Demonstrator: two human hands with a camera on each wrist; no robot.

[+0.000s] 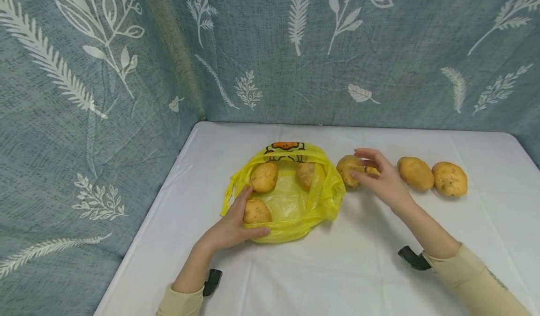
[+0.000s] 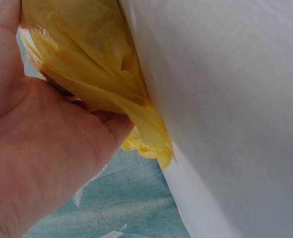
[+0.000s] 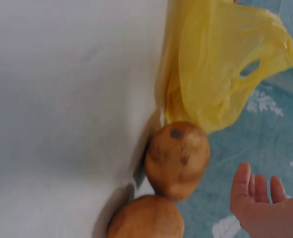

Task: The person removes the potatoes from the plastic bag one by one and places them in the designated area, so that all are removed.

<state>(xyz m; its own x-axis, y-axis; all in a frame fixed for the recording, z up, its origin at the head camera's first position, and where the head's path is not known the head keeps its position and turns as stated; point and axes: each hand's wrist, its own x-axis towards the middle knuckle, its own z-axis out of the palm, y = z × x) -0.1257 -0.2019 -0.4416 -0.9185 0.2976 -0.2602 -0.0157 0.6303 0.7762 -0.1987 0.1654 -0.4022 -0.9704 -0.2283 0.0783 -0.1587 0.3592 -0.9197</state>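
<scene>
A yellow plastic bag (image 1: 291, 208) lies with its mouth spread, an orange and black print at its far side. Inside are a potato (image 1: 264, 177) at the far left, a potato (image 1: 257, 212) at the near left and one seen partly through the plastic at the right. My left hand (image 1: 229, 227) grips the bag's near left edge; in the left wrist view, yellow plastic lies against its curled fingers. My right hand (image 1: 386, 182) hovers by a potato (image 1: 349, 169) beside the bag. The right wrist view shows its fingers apart from the potatoes, holding nothing.
Another potato (image 1: 371, 170) is mostly hidden behind my right hand. Farther right, two potatoes lie side by side, the outer potato (image 1: 449, 179) nearer the table's right edge. A white cloth (image 1: 329, 278) covers the table; a patterned blue-green curtain (image 1: 270, 72) hangs behind and at left.
</scene>
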